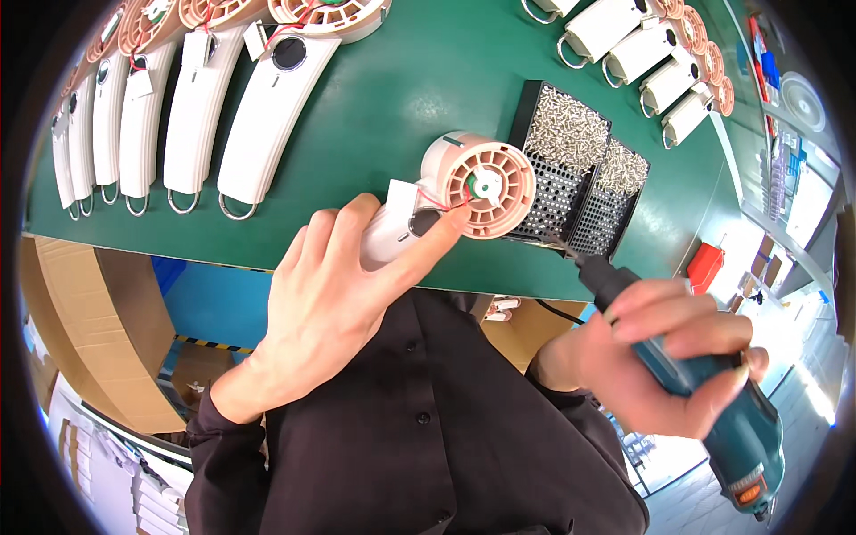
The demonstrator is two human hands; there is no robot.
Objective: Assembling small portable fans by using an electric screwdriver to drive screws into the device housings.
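Observation:
My left hand (325, 276) is closed around the white handle of a handheld fan (481, 187), which lies on the green table. Its pink slotted round head faces up, showing a green and white centre and thin red wires. A white connector tab (401, 198) sticks up beside the handle's dark round button. My right hand (664, 352) grips a teal electric screwdriver (744, 432) with a black nose. The tip of the screwdriver points at the near edge of a black perforated screw tray (548, 201), where small silver screws (563, 129) are heaped.
More white-handled fans (272, 116) stand in a row at the upper left, wires showing. Another group of fans (642, 53) lies at the upper right. A second screw tray (606, 214) adjoins the first. Cardboard boxes (98, 330) sit below the table's front edge.

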